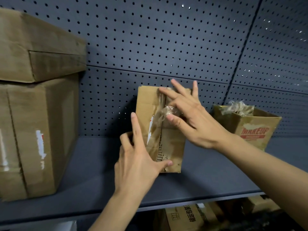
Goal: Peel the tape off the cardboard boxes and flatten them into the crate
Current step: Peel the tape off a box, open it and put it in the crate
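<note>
Two hands on the small brown cardboard box [168, 147], upright on the dark grey shelf [93, 164]. My left hand [138, 165] clasps its left edge; my right hand [195, 120] apparently pinches crumpled clear tape [164, 112] at the seam. Wider gap leftward, toward the large brown carton [36, 130].

Red "MAKEUP" on open box [253, 130] at right; Chinese characters on lower-shelf box [183, 217], unreadable.

Right hand [193, 124] pinches tape [167, 110]; left hand [138, 165] holds box [173, 145].
</note>
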